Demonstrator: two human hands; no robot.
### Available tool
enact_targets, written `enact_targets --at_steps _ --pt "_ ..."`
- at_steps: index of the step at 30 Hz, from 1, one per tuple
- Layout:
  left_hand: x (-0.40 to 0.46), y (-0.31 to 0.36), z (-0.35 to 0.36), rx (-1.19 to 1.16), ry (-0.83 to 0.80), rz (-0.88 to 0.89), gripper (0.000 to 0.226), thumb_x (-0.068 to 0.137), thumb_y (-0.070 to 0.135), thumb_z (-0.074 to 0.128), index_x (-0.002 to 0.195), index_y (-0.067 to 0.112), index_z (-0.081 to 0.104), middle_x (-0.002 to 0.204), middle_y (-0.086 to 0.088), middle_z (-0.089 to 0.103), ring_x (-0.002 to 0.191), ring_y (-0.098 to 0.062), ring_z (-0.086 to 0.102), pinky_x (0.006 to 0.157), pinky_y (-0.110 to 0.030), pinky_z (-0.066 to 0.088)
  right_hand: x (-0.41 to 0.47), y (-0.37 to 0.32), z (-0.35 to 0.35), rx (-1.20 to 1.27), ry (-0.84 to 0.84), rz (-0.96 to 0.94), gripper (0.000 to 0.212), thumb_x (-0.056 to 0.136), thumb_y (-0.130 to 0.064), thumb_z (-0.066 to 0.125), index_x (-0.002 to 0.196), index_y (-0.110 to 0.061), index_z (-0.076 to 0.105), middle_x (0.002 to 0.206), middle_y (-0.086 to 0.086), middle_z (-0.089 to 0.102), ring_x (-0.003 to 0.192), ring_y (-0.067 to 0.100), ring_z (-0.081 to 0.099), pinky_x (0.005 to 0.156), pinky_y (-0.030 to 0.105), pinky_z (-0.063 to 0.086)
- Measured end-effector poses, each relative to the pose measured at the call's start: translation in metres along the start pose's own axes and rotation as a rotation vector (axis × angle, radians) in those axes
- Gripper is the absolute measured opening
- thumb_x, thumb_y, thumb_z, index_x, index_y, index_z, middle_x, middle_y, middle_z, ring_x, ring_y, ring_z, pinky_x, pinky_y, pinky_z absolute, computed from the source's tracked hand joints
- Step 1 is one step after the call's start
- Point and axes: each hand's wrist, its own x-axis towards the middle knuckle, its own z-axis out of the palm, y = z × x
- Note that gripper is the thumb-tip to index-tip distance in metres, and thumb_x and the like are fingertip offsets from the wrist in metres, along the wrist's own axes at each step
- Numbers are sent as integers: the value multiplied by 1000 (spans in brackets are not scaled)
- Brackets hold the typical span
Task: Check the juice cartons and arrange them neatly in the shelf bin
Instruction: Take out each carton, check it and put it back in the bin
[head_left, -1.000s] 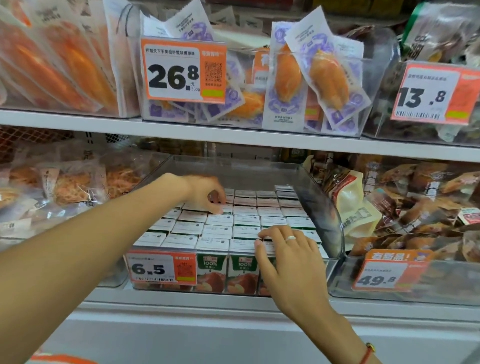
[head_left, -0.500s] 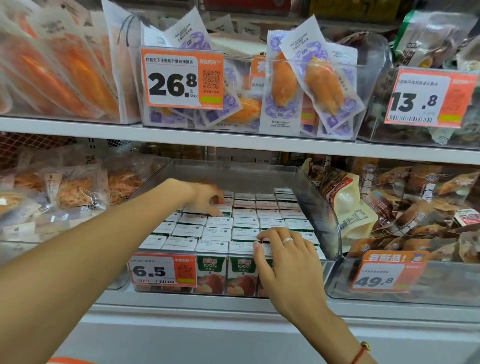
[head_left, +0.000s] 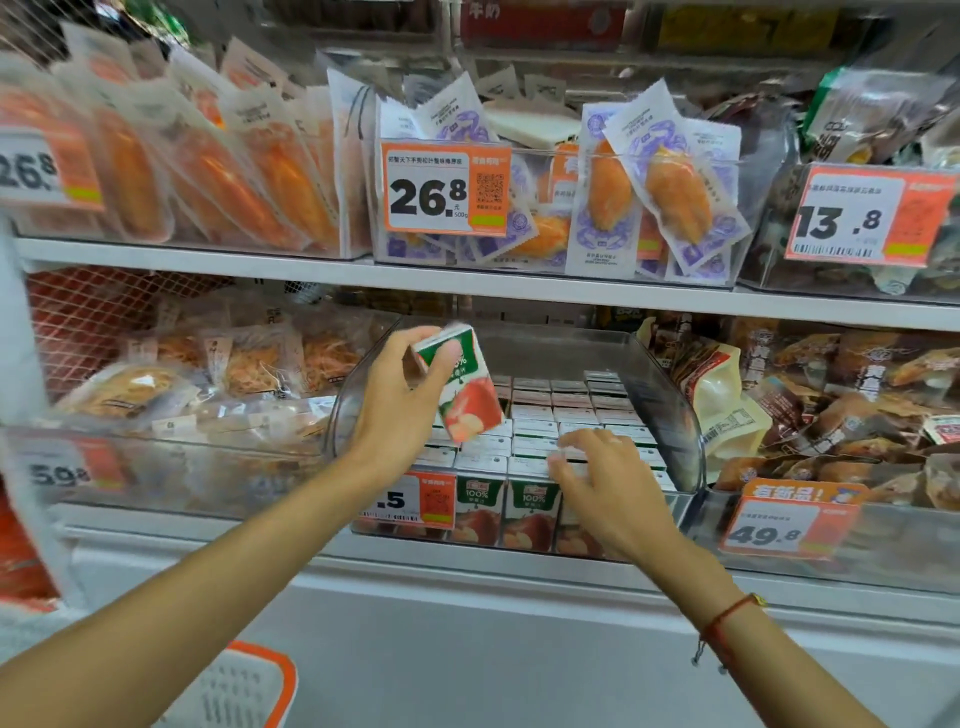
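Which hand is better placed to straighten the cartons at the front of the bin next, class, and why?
The right hand. It hovers open over the front rows of cartons in the clear bin, while the left hand grips a lifted, tilted carton above them.

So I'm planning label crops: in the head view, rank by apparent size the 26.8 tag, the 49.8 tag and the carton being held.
1. 26.8 tag
2. 49.8 tag; the margin is small
3. held carton, gripped by the left hand, partly hidden
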Motion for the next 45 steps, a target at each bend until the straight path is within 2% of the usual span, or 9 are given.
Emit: enact_targets --at_steps 5,9,13,17,22,27,34,40,45 --pt "-58 20 -21 -245 -94 -507 27 92 43 59 102 19 67 92 -2 77 80 -12 71 80 -35 59 -14 -51 -25 629 -24 6 37 101 -43 37 110 -22 66 110 -6 66 104 12 59 80 27 44" --pt "-79 20 -23 -294 18 -520 39 85 41 68 114 14 65 95 -2 76 75 -12 73 74 -32 61 -30 -78 -21 930 -320 61 37 95 -58 41 92 -31 66 80 -17 72 73 -3 68 54 9 48" --pt "-85 11 -25 -260 27 -521 46 82 43 71 119 17 63 100 -1 75 91 -18 72 88 -38 58 -39 -77 -9 1012 -348 25 31 93 -50 53 90 -26 72 79 -14 75 71 1 70 58 12 51" --pt "-87 2 -22 -286 19 -519 43 83 39 70 119 16 62 108 -1 73 93 -15 72 82 -30 59 -39 -77 3 1069 -285 94 34 94 -49 53 82 -26 76 84 -3 76 76 14 71 69 26 56" --pt "-89 -7 -20 -280 -44 -508 14 92 29 62 105 23 62 105 -1 71 78 -5 71 56 -14 52 -37 -76 8 1146 -215 212 30 97 -42 51 94 -19 71 85 1 77 76 13 74 61 21 58" --pt "-88 -15 -27 -212 -91 -491 26 96 30 57 121 20 59 113 -2 69 93 -10 69 63 -15 55 -38 -65 8 1146 -358 174 20 91 -26 65 111 -24 67 100 -2 75 94 14 72 80 28 58" --pt "-85 -23 -33 -207 -146 -535 22 95 27 59 112 12 60 101 -3 74 85 -11 73 72 -22 58 -44 -66 8 1030 -173 92 43 77 -7 79 110 -30 65 90 -7 69 77 6 71 64 19 57" --pt "-87 -21 -30 -80 -102 -492 37 77 44 76 103 22 62 88 8 73 81 -13 73 79 -35 61 -48 -69 12 767 -79 -41 55 70 -20 86 117 -32 61 89 -13 66 78 1 63 62 15 53" --pt "-86 -23 -40 -110 -223 -563 44 77 46 73 112 23 60 100 4 72 82 -4 72 62 -16 56 -47 -67 9 912 -182 7 28 87 -23 71 115 -19 68 87 -2 73 79 15 71 69 26 60"
